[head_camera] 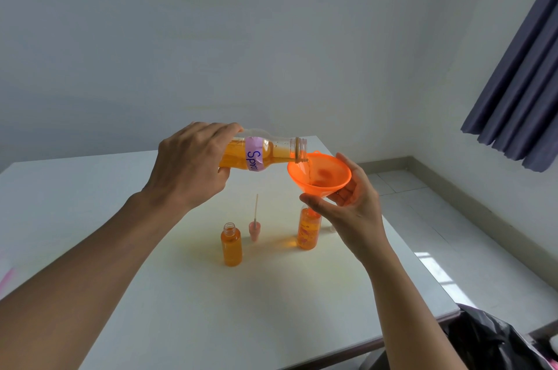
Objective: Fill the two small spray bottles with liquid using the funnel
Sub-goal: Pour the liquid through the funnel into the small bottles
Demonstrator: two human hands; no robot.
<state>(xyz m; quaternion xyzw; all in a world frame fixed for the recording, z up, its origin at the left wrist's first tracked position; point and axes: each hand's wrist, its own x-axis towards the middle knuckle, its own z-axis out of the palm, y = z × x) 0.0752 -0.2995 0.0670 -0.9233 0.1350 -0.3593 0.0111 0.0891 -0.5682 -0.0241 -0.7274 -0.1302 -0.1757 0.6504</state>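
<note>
My left hand (190,164) grips a clear bottle of orange liquid (265,152) with a purple label, tipped almost flat. Its open mouth rests over the rim of an orange funnel (320,173), and liquid runs into the funnel. My right hand (350,200) holds the funnel from below and behind. The funnel's spout sits in the neck of a small spray bottle (308,229) standing on the white table (181,294), nearly full of orange liquid. A second small bottle (231,244), uncapped and full of orange liquid, stands to the left.
A pink spray pump head with its dip tube (255,226) stands upside down between the two small bottles. The table's right edge drops to a tiled floor. A black bag (489,339) lies at the lower right, and a dark curtain (525,82) hangs at the upper right.
</note>
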